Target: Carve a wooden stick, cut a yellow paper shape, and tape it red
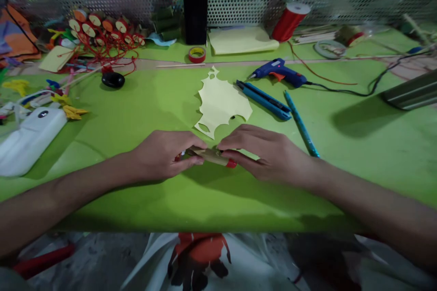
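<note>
A small tan tube [215, 157] with a red band at its right end is held low over the green table. My left hand [167, 152] grips its left part between thumb and fingers. My right hand [264, 150] pinches at the tube's upper side, its fingertips closed around a small dark bit I cannot make out. Just beyond the hands lies a pale yellow paper sheet [220, 100] with scalloped, cut-out edges. A blue utility knife [264, 100] touches or nearly touches the paper's right side, and a teal pen [301, 123] lies to the right of it.
A blue hot glue gun [280, 72] trails its black cord to the right, near a metal cylinder [414, 93]. Behind are a red tape roll [197, 54], folded yellow paper [242, 41], a red ribbon spool [290, 22] and several corded tubes [99, 27]. A white device [32, 141] lies left.
</note>
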`<action>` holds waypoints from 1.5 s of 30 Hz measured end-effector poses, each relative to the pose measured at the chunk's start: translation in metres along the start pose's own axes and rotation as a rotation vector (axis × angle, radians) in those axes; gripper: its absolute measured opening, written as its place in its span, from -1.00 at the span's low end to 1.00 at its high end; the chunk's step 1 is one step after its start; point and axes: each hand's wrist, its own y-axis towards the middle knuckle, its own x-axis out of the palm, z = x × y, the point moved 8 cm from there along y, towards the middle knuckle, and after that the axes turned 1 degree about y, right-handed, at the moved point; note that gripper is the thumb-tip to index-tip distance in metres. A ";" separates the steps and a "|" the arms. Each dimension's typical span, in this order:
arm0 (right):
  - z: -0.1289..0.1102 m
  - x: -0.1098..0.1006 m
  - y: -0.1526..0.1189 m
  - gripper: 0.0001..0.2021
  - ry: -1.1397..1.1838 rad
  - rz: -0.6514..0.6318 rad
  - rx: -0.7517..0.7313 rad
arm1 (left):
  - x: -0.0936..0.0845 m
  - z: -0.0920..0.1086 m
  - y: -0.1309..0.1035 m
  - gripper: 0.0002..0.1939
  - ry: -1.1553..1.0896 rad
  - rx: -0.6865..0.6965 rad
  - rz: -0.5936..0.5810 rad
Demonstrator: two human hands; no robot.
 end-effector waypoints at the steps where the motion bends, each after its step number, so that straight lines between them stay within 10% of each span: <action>1: -0.002 0.000 0.000 -0.87 -0.022 0.001 -0.024 | 0.000 0.000 0.000 -0.76 -0.005 0.002 0.002; 45: -0.014 0.003 -0.004 -0.86 -0.399 -0.094 -0.237 | 0.001 -0.002 0.000 -0.72 -0.001 -0.041 -0.029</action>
